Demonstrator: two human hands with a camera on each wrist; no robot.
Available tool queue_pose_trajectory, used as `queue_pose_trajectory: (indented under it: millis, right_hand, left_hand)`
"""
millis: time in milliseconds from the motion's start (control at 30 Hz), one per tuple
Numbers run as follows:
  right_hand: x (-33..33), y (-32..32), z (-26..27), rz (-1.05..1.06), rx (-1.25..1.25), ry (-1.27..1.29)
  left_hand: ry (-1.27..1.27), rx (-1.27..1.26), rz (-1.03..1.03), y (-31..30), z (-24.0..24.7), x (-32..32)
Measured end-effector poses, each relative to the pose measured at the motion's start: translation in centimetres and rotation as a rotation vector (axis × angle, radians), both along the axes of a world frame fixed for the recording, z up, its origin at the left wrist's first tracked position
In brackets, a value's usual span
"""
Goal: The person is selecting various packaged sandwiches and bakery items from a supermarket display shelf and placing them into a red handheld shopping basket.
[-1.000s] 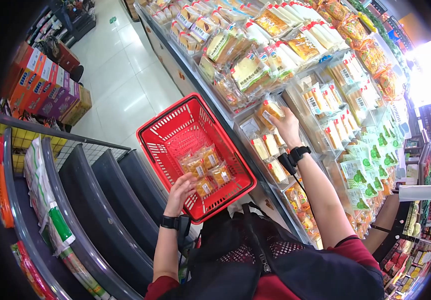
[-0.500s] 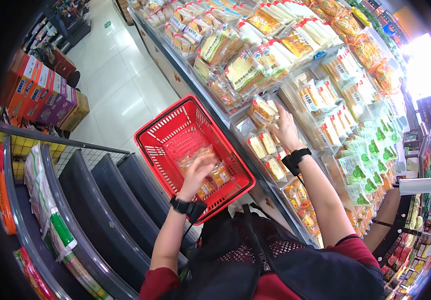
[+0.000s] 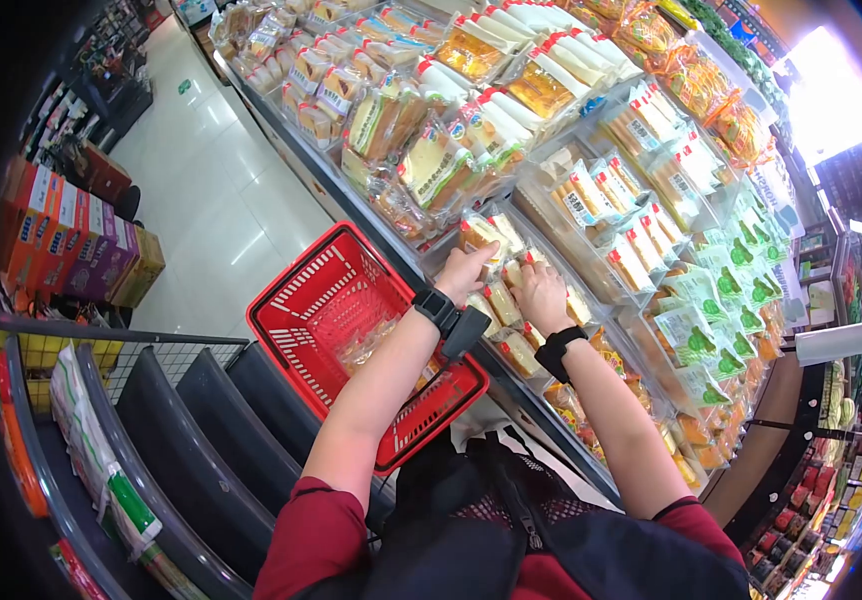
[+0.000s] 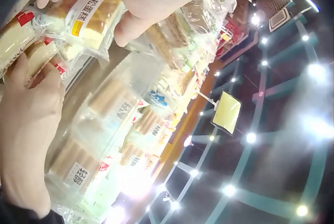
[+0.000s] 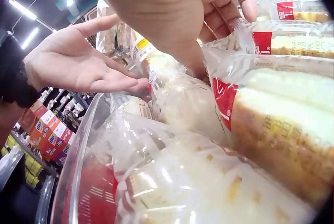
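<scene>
My left hand (image 3: 463, 272) is at a packaged bread (image 3: 479, 232) with a white and yellow label, at the far end of a clear bin. In the left wrist view its fingers and thumb lie at the edges of this labelled bread (image 4: 83, 13). The right wrist view shows the left hand (image 5: 78, 59) palm up, fingers nearly straight, tips against wrapping. My right hand (image 3: 543, 298) reaches into the same bin. Its curled fingers and thumb pinch a wrapped bread with a red tab (image 4: 39, 59). More wrapped breads (image 5: 282, 109) lie beside it.
A red shopping basket (image 3: 296, 270) holding packaged breads, partly hidden by my left arm, stands left of the display. Further bins of wrapped bread (image 3: 591, 190) and green-printed packs (image 3: 696, 340) lie to the right. Dark shelves (image 3: 176, 440) flank the left; cartons (image 3: 76, 240) stand beyond.
My left hand has moved from over the basket to the bread bin. My right hand has left the labelled bread and come nearer my body, among other breads. The view has shifted right.
</scene>
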State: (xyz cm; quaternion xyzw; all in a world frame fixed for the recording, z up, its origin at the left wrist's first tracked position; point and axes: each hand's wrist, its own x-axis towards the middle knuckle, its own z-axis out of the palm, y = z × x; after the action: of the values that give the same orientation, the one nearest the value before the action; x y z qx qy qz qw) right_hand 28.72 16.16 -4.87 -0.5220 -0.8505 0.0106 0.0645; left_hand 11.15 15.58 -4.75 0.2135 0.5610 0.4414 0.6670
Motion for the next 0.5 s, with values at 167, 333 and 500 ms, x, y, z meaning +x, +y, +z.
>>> queue_pose_trajectory:
  millis: [167,333,500]
  right_hand:
    - [1.1,0.1,-0.3,0.026,0.001,0.047]
    - [1.3,-0.8,-0.3,0.044,0.005,0.008]
    - [1.2,-1.2,0.7,0.051,-0.025,0.005]
  left_hand:
    - [-0.086,-0.046,0.037,2.5,-1.1,0.7]
    - [0.009,-0.086,0.101,3.6,-1.6,0.6]
    - [0.086,-0.164,0.055,3.8,-1.3,0.4]
